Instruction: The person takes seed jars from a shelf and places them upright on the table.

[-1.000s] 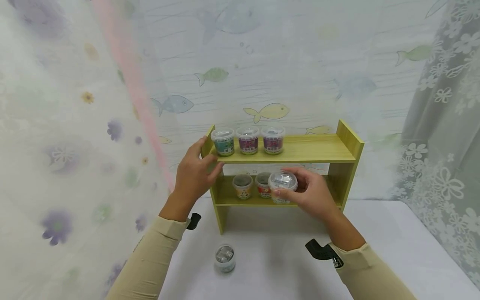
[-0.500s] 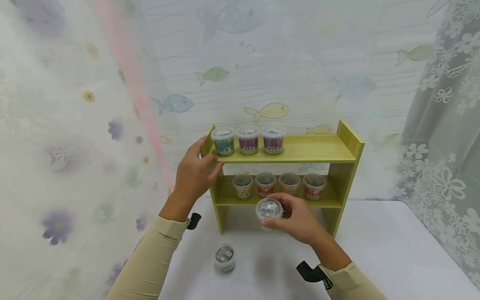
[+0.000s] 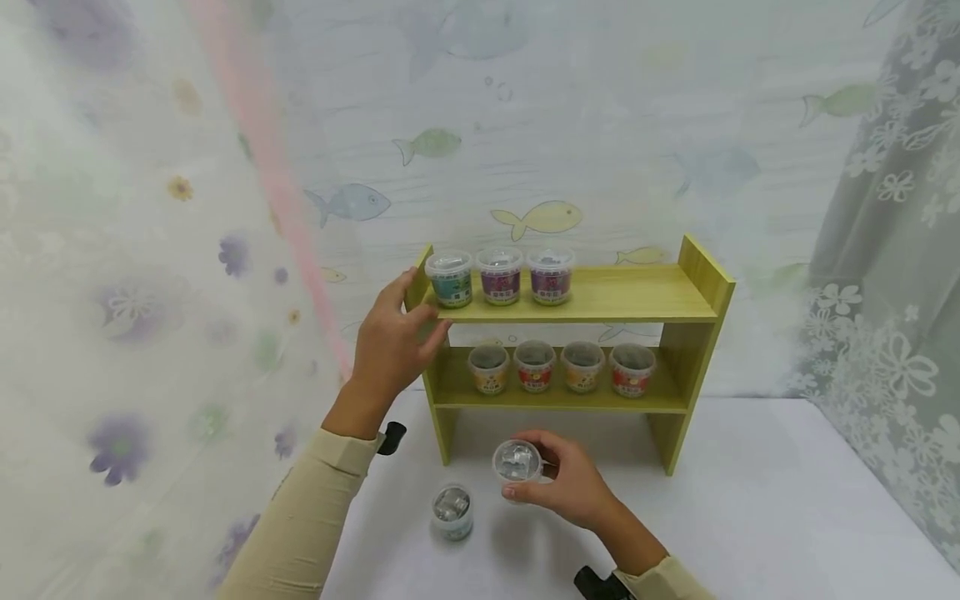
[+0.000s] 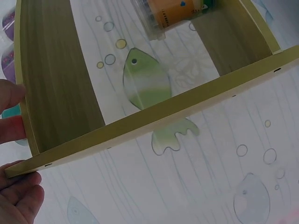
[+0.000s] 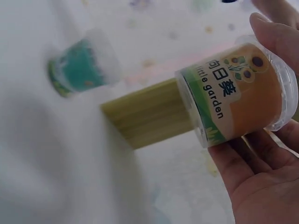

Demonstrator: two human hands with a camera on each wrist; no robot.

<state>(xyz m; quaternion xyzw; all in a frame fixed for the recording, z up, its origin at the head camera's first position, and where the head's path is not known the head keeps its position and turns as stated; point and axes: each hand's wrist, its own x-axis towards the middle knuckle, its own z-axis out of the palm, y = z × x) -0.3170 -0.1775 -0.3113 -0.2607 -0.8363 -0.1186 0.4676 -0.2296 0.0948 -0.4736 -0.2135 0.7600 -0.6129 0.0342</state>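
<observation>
We're looking along the white table from its left edge. Our left hand is gripping the left end panel of the wooden shelf, thumb at the front, fingers wrapped behind; we judge it's bracing the light frame so it isn't shifting. In the left wrist view the fingertips are pressing on that panel's edge, w/ pale grain and a smooth painted rim showing.

Near the table's front-left edge a small teal tub is standing alone, clear lid up, apart from both hands.

Just right of it, in front of the shelf's left leg, our right hand is holding an orange tub a little above the cloth, thumb on one side and fingers curling under the other, i.e. a side grip that's leaving the lid free. In the right wrist view it's lying tilted in the fingers: clear plastic, round, slightly tapered, w/ a glossy sunflower label.

On the shelf, three tubs are sitting at the top board's left end and four along the lower board, approx. evenly spaced.
</observation>
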